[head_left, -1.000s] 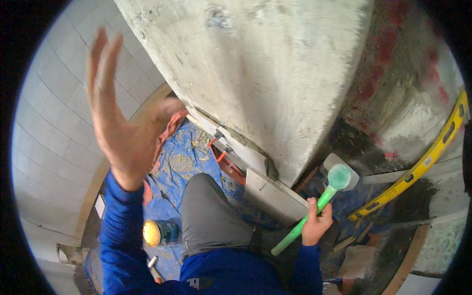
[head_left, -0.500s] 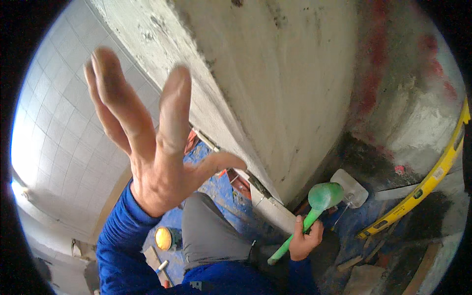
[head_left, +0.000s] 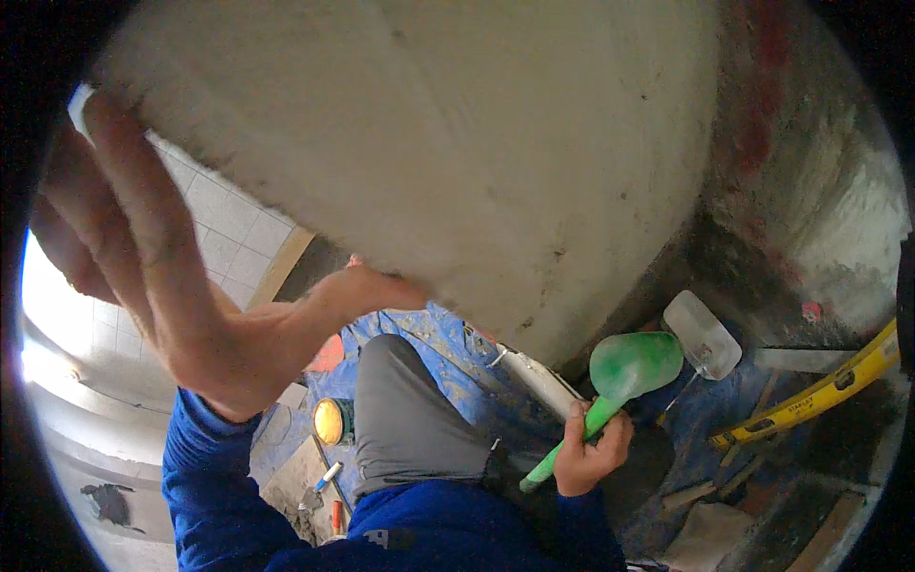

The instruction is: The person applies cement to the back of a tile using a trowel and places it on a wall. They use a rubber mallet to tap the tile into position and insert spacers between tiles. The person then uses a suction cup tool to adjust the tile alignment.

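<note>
A large pale grey slab-like wall panel [head_left: 457, 162] fills the upper middle, its rough edge slanting down toward my left hand. My left hand [head_left: 200, 329] is raised against that edge with its fingers stretched out and apart. Its thumb reaches along the panel's lower edge, and the fingertips lie at the panel's upper left edge. At lower right my right hand [head_left: 589, 459] is wrapped round the handle of a green rubber mallet [head_left: 634, 369]. The mallet head points up and right, apart from the panel's lower corner.
A yellow spirit level [head_left: 815, 405] leans at the right beside a white plastic container [head_left: 703, 334]. Blue sheeting [head_left: 438, 357] covers the floor. A bucket with a yellow inside [head_left: 330, 421] and a blue-and-white-handled tool [head_left: 328, 476] lie left of my legs. Wood scraps [head_left: 688, 496] lie lower right.
My left hand has moved left and down, onto the panel's edge. The panel now covers more of the view's upper left. My right hand still holds the mallet, nearly in place.
</note>
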The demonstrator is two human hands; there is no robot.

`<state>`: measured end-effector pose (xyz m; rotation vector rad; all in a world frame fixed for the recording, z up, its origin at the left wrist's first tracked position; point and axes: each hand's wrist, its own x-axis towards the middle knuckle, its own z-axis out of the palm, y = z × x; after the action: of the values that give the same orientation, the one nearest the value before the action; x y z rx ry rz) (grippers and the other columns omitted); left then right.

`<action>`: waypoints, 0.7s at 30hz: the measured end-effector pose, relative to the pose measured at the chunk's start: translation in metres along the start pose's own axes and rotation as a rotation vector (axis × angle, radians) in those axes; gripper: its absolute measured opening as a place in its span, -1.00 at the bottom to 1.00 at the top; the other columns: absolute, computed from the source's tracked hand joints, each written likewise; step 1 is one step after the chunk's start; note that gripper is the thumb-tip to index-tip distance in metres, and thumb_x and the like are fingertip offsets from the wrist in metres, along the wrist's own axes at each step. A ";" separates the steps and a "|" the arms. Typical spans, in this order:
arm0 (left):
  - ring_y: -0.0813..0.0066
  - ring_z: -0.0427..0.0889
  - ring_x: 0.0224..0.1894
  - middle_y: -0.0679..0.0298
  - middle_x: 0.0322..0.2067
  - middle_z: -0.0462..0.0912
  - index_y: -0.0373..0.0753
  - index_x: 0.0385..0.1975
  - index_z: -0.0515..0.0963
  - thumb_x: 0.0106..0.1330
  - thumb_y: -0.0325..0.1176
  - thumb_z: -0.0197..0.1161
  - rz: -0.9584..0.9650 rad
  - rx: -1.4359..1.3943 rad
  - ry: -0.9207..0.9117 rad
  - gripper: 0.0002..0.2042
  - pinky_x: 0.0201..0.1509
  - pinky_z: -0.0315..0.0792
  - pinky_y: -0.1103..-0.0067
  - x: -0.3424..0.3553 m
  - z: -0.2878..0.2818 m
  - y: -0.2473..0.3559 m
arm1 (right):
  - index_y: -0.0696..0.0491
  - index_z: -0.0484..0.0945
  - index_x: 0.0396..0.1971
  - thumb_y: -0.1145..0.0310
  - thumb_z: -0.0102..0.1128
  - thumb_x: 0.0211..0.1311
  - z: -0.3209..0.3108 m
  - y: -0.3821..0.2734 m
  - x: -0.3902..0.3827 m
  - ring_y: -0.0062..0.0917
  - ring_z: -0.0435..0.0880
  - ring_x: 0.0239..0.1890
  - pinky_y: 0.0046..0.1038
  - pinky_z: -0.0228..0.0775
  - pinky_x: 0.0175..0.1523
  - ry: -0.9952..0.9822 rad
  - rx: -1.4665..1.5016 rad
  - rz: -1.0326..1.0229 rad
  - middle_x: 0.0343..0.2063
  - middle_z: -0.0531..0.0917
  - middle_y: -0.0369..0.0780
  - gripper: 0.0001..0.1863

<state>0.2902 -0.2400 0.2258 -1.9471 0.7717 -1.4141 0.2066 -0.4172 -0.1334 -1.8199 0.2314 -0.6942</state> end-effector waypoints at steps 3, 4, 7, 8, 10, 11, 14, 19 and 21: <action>-0.14 0.06 0.57 -0.11 0.52 0.17 -0.45 0.51 0.14 -0.50 0.24 0.69 -0.082 -0.091 -0.020 0.46 0.61 -0.08 0.07 -0.009 0.002 0.006 | 0.21 0.62 -0.17 0.38 0.49 0.18 -0.003 0.001 0.001 -0.15 0.63 -0.25 -0.17 0.44 -0.13 -0.043 -0.037 -0.069 -0.29 0.68 -0.09 -0.70; -0.13 0.08 0.56 -0.10 0.52 0.18 -0.45 0.51 0.14 -0.50 0.17 0.72 -0.072 -0.166 -0.021 0.45 0.61 -0.09 0.07 -0.009 0.002 0.003 | 0.22 0.62 -0.14 0.43 0.45 0.22 -0.003 0.002 0.001 -0.20 0.64 -0.24 -0.22 0.44 -0.14 -0.064 -0.060 -0.092 -0.31 0.66 -0.10 -0.72; -0.09 0.12 0.54 -0.08 0.52 0.18 -0.42 0.52 0.12 -0.59 -0.06 0.79 -0.119 -0.128 -0.082 0.46 0.62 -0.06 0.09 -0.013 -0.007 0.003 | 0.21 0.62 -0.12 0.43 0.46 0.21 -0.003 0.003 0.001 -0.25 0.65 -0.25 -0.23 0.45 -0.15 -0.042 -0.012 -0.082 -0.32 0.67 -0.11 -0.71; -0.08 0.12 0.54 -0.07 0.51 0.19 -0.42 0.53 0.12 -0.57 -0.09 0.80 -0.095 -0.127 -0.100 0.44 0.62 -0.04 0.09 -0.013 -0.007 -0.002 | 0.21 0.62 -0.12 0.43 0.46 0.22 -0.002 0.004 0.001 -0.25 0.65 -0.25 -0.23 0.45 -0.15 -0.032 -0.014 -0.088 -0.33 0.67 -0.12 -0.71; -0.08 0.13 0.53 -0.06 0.50 0.20 -0.41 0.52 0.13 -0.51 -0.19 0.80 -0.061 -0.152 -0.099 0.39 0.61 -0.02 0.08 -0.014 -0.009 -0.012 | 0.21 0.62 -0.12 0.42 0.46 0.22 -0.001 0.004 -0.001 -0.27 0.66 -0.26 -0.23 0.45 -0.16 -0.030 0.002 -0.084 -0.35 0.67 -0.12 -0.70; -0.08 0.14 0.53 -0.06 0.50 0.21 -0.40 0.52 0.13 -0.47 -0.25 0.80 -0.053 -0.183 -0.081 0.36 0.61 -0.01 0.08 -0.015 -0.006 -0.019 | 0.22 0.62 -0.13 0.41 0.46 0.23 0.000 0.004 -0.002 -0.27 0.66 -0.25 -0.23 0.45 -0.16 -0.007 -0.022 -0.088 -0.35 0.67 -0.12 -0.71; -0.09 0.16 0.52 -0.06 0.49 0.21 -0.38 0.52 0.15 -0.39 -0.41 0.77 -0.045 -0.381 -0.024 0.28 0.60 0.00 0.07 -0.027 0.000 -0.022 | 0.23 0.63 -0.15 0.39 0.46 0.24 0.000 0.003 -0.004 -0.26 0.67 -0.25 -0.23 0.46 -0.17 -0.007 -0.040 -0.057 -0.34 0.67 -0.10 -0.71; -0.08 0.21 0.50 -0.07 0.47 0.25 -0.40 0.47 0.21 -0.23 -0.43 0.69 -0.042 -0.436 0.027 0.12 0.59 0.03 0.08 -0.037 0.004 -0.018 | 0.20 0.62 -0.17 0.33 0.52 0.17 0.000 -0.002 -0.003 -0.06 0.64 -0.26 -0.14 0.43 -0.19 0.007 0.015 -0.027 -0.31 0.66 -0.02 -0.66; -0.08 0.23 0.49 -0.08 0.46 0.27 -0.40 0.46 0.23 -0.17 -0.44 0.66 -0.042 -0.427 0.050 0.06 0.59 0.05 0.08 -0.035 0.002 -0.016 | 0.20 0.62 -0.17 0.35 0.50 0.19 0.001 -0.002 -0.002 -0.06 0.63 -0.26 -0.13 0.42 -0.19 0.033 -0.009 -0.033 -0.30 0.66 -0.01 -0.68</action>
<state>0.2850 -0.2034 0.2157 -2.2607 1.1372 -1.4119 0.2049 -0.4147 -0.1326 -1.8249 0.2272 -0.7482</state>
